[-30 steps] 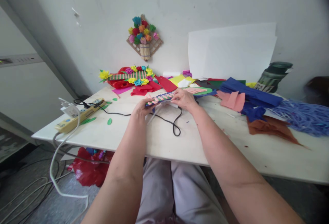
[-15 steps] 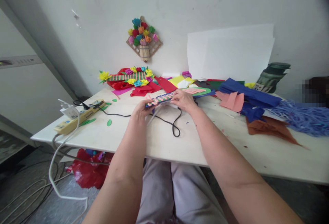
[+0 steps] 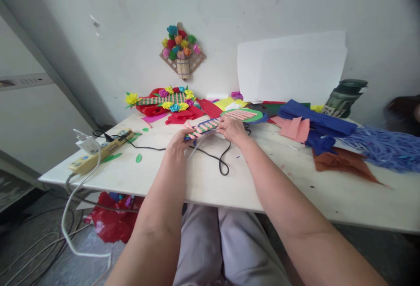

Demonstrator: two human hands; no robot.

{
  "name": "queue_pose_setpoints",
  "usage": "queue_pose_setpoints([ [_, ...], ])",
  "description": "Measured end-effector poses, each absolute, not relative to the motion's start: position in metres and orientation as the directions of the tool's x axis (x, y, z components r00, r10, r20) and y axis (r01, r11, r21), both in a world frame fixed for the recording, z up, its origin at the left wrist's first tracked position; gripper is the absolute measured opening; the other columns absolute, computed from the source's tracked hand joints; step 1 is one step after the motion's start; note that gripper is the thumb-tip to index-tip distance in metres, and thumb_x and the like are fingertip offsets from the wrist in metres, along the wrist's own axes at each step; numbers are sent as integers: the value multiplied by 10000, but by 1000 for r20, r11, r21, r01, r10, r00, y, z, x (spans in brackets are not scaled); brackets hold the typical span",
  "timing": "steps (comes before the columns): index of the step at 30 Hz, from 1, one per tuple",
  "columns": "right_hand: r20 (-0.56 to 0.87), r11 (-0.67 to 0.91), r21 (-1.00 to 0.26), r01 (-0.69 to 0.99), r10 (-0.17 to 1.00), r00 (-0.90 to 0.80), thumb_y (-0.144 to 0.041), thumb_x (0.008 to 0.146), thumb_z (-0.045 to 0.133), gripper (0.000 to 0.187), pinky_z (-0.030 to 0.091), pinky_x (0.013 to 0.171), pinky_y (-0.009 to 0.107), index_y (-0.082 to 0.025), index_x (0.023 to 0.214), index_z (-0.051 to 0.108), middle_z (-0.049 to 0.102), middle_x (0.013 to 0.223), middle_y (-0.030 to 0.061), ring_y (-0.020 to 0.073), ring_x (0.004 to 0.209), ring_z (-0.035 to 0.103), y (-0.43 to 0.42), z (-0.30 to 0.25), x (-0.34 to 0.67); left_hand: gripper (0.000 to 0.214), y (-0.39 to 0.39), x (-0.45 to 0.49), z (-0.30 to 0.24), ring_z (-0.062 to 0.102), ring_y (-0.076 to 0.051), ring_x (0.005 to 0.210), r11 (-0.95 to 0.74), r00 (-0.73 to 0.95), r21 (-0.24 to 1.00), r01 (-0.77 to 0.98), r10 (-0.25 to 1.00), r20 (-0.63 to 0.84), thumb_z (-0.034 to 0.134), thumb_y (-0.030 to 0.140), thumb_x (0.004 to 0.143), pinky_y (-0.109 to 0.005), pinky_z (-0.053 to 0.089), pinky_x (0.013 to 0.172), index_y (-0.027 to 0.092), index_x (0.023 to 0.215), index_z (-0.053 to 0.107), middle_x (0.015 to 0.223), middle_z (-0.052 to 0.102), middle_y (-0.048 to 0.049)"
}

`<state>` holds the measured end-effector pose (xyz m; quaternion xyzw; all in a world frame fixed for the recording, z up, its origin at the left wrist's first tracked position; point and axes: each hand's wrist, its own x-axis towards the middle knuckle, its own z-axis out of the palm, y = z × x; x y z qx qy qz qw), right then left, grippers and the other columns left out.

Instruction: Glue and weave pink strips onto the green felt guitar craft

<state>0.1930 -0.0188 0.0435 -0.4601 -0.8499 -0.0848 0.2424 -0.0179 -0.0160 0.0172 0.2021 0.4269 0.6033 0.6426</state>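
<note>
Above the middle of the table I hold a guitar-shaped craft piece [image 3: 242, 114], green with woven pink strips and a blue underside. My left hand [image 3: 180, 140] is closed on the end of its narrow neck. Where the neck meets the rounded body, my right hand [image 3: 232, 128] pinches the near edge, its fingertips partly hidden. A black cord [image 3: 215, 156] loops on the table below the piece. Behind lies a similar woven guitar-shaped piece [image 3: 160, 100] trimmed with paper flowers.
A power strip [image 3: 98, 150] with plugs and green paper leaves [image 3: 138, 158] is on the left. Blue paper [image 3: 316, 119], brown paper [image 3: 344, 163], blue shredded strips [image 3: 387, 148] and a dark bottle [image 3: 344, 97] fill the right. A flower basket [image 3: 183, 68] hangs on the wall.
The craft piece has tilted so that more of its woven top faces me, and its rounded end has shifted slightly left. Both hands keep their hold.
</note>
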Motion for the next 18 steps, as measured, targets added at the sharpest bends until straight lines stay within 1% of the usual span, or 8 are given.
queue_pose_setpoints([
  [7,521,535,-55,843,736,-433,-314,809,554,186,348,579,270,-214,855,704,603,1042,52,175,823,571,-18,38,189,213,-21,-13,22,594,-122,469,138,-119,775,-617,957,-265,511,-67,668,-170,480,383,101,794,541,605,583,-34],
  [11,545,535,-96,840,734,-406,-307,797,559,176,361,595,269,-228,854,705,612,1035,42,173,831,573,-15,36,194,225,-21,-13,21,599,-127,488,88,-137,764,-639,964,-226,491,-72,676,-187,501,410,109,802,536,620,582,-33],
  [14,561,528,-192,827,751,-349,-296,764,586,148,377,626,268,-226,820,703,643,960,32,171,808,579,-11,36,200,266,-21,-14,20,604,-120,511,40,-163,728,-685,965,-206,488,-90,667,-195,522,450,121,823,531,639,581,-19],
  [18,545,492,-427,759,810,-218,-326,711,617,166,391,633,258,-212,806,692,673,783,14,161,718,582,-6,37,202,280,-22,-14,20,606,-114,522,18,-167,722,-692,969,-184,511,-74,675,-183,517,457,124,871,542,648,588,-15],
])
